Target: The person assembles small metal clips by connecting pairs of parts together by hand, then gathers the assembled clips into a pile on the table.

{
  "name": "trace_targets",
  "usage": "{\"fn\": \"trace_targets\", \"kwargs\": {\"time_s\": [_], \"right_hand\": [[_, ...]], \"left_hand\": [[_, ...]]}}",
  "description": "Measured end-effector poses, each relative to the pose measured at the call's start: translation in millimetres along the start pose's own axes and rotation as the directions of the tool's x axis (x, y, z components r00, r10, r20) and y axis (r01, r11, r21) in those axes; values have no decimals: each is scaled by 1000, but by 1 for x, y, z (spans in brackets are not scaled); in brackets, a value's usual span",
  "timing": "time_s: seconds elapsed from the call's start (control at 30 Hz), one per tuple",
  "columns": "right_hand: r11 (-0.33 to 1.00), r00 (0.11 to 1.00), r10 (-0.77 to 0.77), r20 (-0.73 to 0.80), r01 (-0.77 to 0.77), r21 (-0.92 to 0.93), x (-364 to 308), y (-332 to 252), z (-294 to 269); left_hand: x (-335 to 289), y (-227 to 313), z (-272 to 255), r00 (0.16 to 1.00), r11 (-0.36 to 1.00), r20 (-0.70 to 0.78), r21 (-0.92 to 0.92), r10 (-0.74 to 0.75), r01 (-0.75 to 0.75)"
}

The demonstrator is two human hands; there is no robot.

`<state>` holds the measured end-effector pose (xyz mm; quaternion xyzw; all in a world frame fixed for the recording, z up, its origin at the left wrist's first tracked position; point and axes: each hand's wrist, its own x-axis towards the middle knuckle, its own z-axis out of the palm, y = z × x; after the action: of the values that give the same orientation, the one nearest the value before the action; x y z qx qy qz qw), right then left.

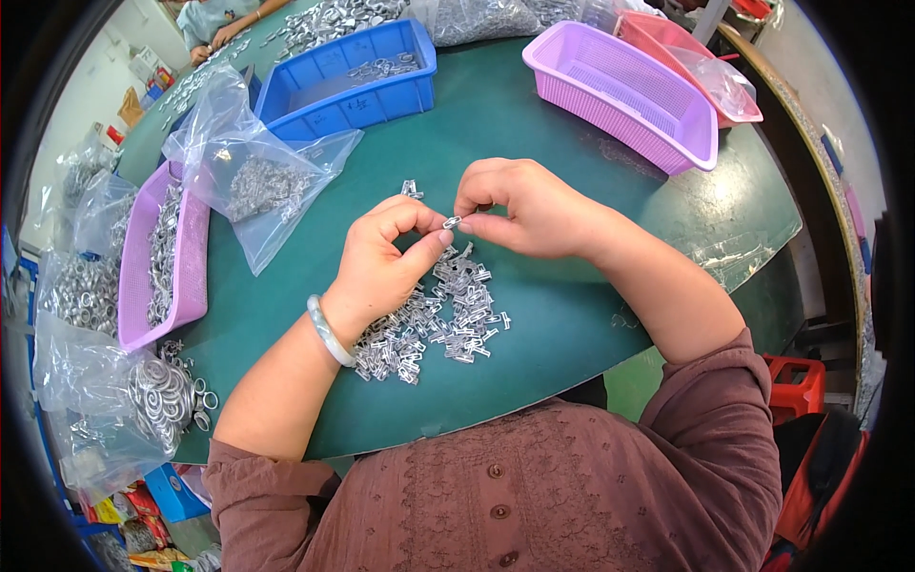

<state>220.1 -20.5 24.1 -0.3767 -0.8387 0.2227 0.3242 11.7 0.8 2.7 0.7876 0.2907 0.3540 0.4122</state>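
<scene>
My left hand (381, 253) pinches a small silvery metal buckle (452, 222) between thumb and forefinger, above the green table. The thumb and forefinger of my right hand (519, 210) meet at the buckle's other side, closed; whether they hold a separate small part I cannot make out. Beneath and in front of my hands lies a loose pile of similar metal buckles (467, 310), partly hidden by my left hand. A few more buckles (411, 189) lie just beyond my left hand's knuckles.
A clear plastic bag (276, 224) of small metal parts lies at left, by a purple basket (195, 257) of parts. Metal rings (164, 398) spill near the left edge. A blue bin (343, 105) and another purple basket (658, 143) stand farther back. Another person's hand (224, 36) is at far left.
</scene>
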Motion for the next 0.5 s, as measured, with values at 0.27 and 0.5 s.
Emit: {"fn": "trace_targets", "kwargs": {"time_s": [0.27, 0.5], "right_hand": [[993, 994, -85, -64, 79, -86, 0, 0, 0], [982, 989, -124, -81, 110, -151, 0, -1, 1]], "left_hand": [[0, -1, 0, 1000, 1000, -23, 5, 17, -17], [1, -2, 1, 999, 1000, -51, -16, 9, -10]]}}
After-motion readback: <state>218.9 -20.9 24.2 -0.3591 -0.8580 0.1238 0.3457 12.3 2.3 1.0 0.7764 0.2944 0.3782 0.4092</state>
